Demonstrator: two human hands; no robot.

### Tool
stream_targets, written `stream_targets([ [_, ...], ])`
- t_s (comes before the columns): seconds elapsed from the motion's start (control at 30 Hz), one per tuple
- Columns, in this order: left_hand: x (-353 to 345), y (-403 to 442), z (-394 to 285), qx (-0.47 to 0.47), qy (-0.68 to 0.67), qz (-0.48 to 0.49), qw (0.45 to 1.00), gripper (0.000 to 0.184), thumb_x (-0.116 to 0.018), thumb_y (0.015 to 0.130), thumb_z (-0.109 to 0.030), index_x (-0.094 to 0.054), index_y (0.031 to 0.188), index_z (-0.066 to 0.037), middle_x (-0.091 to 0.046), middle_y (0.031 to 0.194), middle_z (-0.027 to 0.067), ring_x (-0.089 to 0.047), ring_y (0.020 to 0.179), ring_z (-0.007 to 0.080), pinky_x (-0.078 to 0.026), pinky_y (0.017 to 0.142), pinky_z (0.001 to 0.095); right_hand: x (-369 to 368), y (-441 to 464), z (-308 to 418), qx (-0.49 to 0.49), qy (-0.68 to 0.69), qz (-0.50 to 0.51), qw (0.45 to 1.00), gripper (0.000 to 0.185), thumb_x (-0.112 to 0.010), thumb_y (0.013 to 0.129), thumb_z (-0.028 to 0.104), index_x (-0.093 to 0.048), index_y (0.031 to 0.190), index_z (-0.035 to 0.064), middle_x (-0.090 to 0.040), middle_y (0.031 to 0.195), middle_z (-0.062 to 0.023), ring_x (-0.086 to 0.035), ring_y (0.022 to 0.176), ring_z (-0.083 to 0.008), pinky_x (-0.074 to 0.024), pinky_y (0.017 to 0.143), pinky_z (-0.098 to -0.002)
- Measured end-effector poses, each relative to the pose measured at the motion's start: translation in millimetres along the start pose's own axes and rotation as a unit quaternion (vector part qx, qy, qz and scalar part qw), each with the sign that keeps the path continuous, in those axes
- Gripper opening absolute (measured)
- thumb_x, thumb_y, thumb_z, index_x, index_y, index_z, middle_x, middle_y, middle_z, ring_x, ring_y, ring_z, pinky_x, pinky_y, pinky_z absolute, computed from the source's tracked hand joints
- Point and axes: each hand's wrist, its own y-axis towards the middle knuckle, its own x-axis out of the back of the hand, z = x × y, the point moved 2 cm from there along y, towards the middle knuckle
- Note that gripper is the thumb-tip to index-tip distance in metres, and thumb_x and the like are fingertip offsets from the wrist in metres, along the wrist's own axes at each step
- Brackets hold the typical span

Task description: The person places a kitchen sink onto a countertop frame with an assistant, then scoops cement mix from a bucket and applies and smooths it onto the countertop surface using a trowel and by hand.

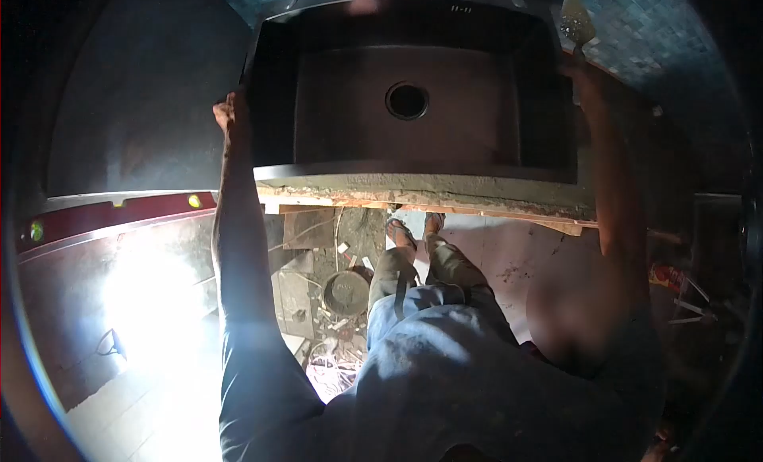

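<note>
A dark rectangular sink (405, 144) with a round drain hole (408, 101) sits in the counter in front of me, a band of wet-looking mortar (381, 180) along its near edge. My left hand (230, 112) is at the sink's left side, fingers curled at the rim; what lies under the fingertips is hidden. On the opposite side, my right hand (584, 74) is beside the right rim, in shadow, closed round the handle of a trowel (578, 21). The trowel's blade points away from me and has grey residue on it.
A red spirit level (119, 216) lies along the front edge of the dark left countertop (143, 96). Blue mosaic tiles (636, 33) cover the back. Below are a round bucket (346, 293), debris and a glaring light (155, 303). Rough boards (556, 223) edge the counter's underside.
</note>
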Motion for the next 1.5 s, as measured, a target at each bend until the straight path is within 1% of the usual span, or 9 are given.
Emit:
stream_targets([
  [0.13, -18, 12, 45, 0.087, 0.038, -0.062, 0.994, 0.062, -0.059, 0.091, -0.049, -0.042, 0.058, 0.000, -0.039, 0.051, -0.0007, -0.036, 0.052, 0.0092, -0.029, 0.046, 0.0361, -4, 57, -43, -0.069, 0.041, 0.086, 0.993, 0.057, -0.066, 0.086, 0.023, -0.051, 0.134, -0.0024, -0.061, 0.120, -0.0110, -0.058, 0.108, -0.0193, -0.0449, 0.094, -0.0350],
  [0.47, -43, 48, 60, 0.172, 0.141, -0.095, 0.970, 0.056, -0.065, 0.079, -0.047, -0.054, 0.065, 0.007, -0.059, 0.063, 0.0163, -0.058, 0.064, 0.0240, -0.047, 0.062, 0.0436, -10, 107, -73, -0.103, 0.041, 0.071, 0.991, 0.081, -0.069, 0.086, 0.021, -0.028, 0.152, 0.0008, -0.046, 0.144, -0.0116, -0.044, 0.128, -0.0225, -0.0367, 0.103, -0.0338],
  [0.77, -60, 66, 95, 0.224, 0.140, -0.039, 0.964, 0.070, -0.070, 0.075, -0.059, -0.057, 0.102, 0.004, -0.062, 0.109, 0.0264, -0.062, 0.101, 0.0382, -0.049, 0.086, 0.0476, -29, 87, -48, -0.119, 0.118, 0.166, 0.972, 0.055, -0.066, 0.087, 0.022, -0.053, 0.135, -0.0020, -0.058, 0.128, -0.0133, -0.055, 0.114, -0.0230, -0.0408, 0.096, -0.0354],
  [0.97, -77, 54, 100, 0.121, 0.167, -0.099, 0.974, 0.072, -0.072, 0.074, -0.062, -0.060, 0.101, 0.005, -0.064, 0.102, 0.0271, -0.062, 0.099, 0.0439, -0.050, 0.084, 0.0496, -20, 83, -61, -0.052, -0.092, 0.087, 0.991, 0.047, -0.063, 0.089, 0.019, -0.057, 0.132, -0.0004, -0.061, 0.122, -0.0119, -0.057, 0.107, -0.0228, -0.0425, 0.093, -0.0352],
  [1.07, -80, 57, 89, 0.260, 0.192, -0.036, 0.946, 0.069, -0.073, 0.075, -0.059, -0.064, 0.098, 0.006, -0.067, 0.096, 0.0270, -0.064, 0.096, 0.0445, -0.050, 0.079, 0.0523, -18, 64, -42, -0.002, -0.192, 0.071, 0.979, 0.046, -0.063, 0.089, 0.018, -0.057, 0.131, 0.0003, -0.061, 0.122, -0.0118, -0.057, 0.106, -0.0228, -0.0432, 0.092, -0.0355],
  [1.2, -81, 51, 64, 0.259, 0.191, -0.084, 0.943, 0.064, -0.073, 0.076, -0.052, -0.065, 0.102, 0.006, -0.067, 0.101, 0.0269, -0.065, 0.099, 0.0437, -0.051, 0.081, 0.0506, -10, 83, -80, 0.041, 0.035, 0.070, 0.996, 0.041, -0.063, 0.090, 0.018, -0.060, 0.127, 0.0009, -0.062, 0.119, -0.0138, -0.059, 0.102, -0.0251, -0.0451, 0.089, -0.0362],
  [1.27, -77, 55, 77, 0.259, 0.199, -0.071, 0.942, 0.065, -0.075, 0.075, -0.053, -0.062, 0.094, 0.008, -0.068, 0.089, 0.0228, -0.065, 0.087, 0.0287, -0.051, 0.075, 0.0430, -26, 52, -27, 0.052, -0.047, 0.046, 0.996, 0.041, -0.064, 0.090, 0.020, -0.061, 0.125, 0.0000, -0.063, 0.117, -0.0146, -0.060, 0.099, -0.0265, -0.0460, 0.088, -0.0366],
  [1.43, -94, 50, 63, 0.268, 0.277, -0.119, 0.915, 0.052, -0.075, 0.074, -0.046, -0.062, 0.094, 0.000, -0.068, 0.097, 0.0210, -0.066, 0.093, 0.0387, -0.051, 0.079, 0.0479, -14, 77, -60, -0.106, -0.232, -0.016, 0.967, 0.043, -0.065, 0.091, 0.024, -0.060, 0.124, -0.0024, -0.063, 0.116, -0.0164, -0.062, 0.101, -0.0292, -0.0473, 0.087, -0.0399],
  [1.5, -114, 44, 124, 0.132, 0.298, -0.227, 0.918, 0.052, -0.075, 0.073, -0.047, -0.062, 0.095, -0.001, -0.067, 0.098, 0.0216, -0.065, 0.097, 0.0381, -0.051, 0.081, 0.0482, -8, 103, -95, -0.118, -0.226, -0.026, 0.967, 0.042, -0.066, 0.090, 0.025, -0.060, 0.122, -0.0013, -0.062, 0.115, -0.0153, -0.061, 0.100, -0.0283, -0.0468, 0.086, -0.0407],
])
